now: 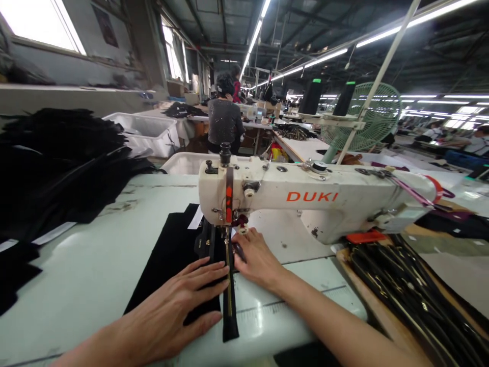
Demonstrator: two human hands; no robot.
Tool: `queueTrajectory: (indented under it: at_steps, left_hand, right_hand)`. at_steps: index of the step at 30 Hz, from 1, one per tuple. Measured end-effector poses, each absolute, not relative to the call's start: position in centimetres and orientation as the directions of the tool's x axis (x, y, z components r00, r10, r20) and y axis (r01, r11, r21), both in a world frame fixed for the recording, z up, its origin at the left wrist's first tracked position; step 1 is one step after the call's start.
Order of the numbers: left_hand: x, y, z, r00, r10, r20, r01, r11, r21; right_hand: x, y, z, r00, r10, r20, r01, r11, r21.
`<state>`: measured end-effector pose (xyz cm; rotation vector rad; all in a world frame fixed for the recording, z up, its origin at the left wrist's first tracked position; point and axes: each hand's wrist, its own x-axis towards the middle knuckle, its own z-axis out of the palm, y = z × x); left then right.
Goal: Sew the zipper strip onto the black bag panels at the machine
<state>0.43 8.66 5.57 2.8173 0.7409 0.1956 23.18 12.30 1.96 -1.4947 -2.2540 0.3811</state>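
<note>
A black zipper (pixel 230 311) with gold teeth runs lengthwise from under the needle area of a white sewing machine (pixel 267 186) toward me. It lies along the right edge of a black fabric panel (pixel 162 262). My left hand (pixel 187 295) rests flat on the panel, fingers stretched out, fingertips touching the zipper. Close to the presser foot, on the zipper's right side, is my right hand (pixel 254 257). Its fingers are curled around a small dark tool (pixel 239 251), mostly hidden, whose kind I cannot make out. A white label (pixel 195 218) lies on the panel's far end.
Stacks of black fabric pieces (pixel 57 168) lie at left. A wooden tray (pixel 376 311) with several zippers stands at right. Behind the machine are white bins (pixel 143 130), thread cones (pixel 310 98), a green fan (pixel 362 114) and a seated person (pixel 224 120).
</note>
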Motion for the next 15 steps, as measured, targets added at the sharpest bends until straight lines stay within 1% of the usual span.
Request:
queueTrajectory:
  at_steps: [3,6,8,12,15]
  left_hand:
    - [0.5,8.8,5.4,0.866,0.492,0.085,0.453,-0.847,0.279]
    - [0.5,8.9,5.3,0.862,0.498,0.097,0.454,-0.843,0.289]
    - [0.5,8.8,5.5,0.861,0.501,0.085,0.460,-0.840,0.288]
    - [0.6,8.6,6.0,0.861,0.503,0.074,0.458,-0.831,0.314]
    - [0.7,8.5,6.5,0.861,0.505,0.069,0.456,-0.824,0.336]
  right_hand:
    - [22.5,12.2,1.7,-0.274,0.936,0.222,0.836,0.346,-0.427]
    - [22.1,12.6,1.8,-0.253,0.942,0.222,0.842,0.328,-0.429]
    - [22.3,13.1,2.1,-0.264,0.944,0.199,0.843,0.326,-0.428]
    - [23.1,13.7,3.4,-0.345,0.928,0.139,0.832,0.371,-0.411]
    - [23.3,13.7,4.1,-0.358,0.927,0.109,0.845,0.372,-0.384]
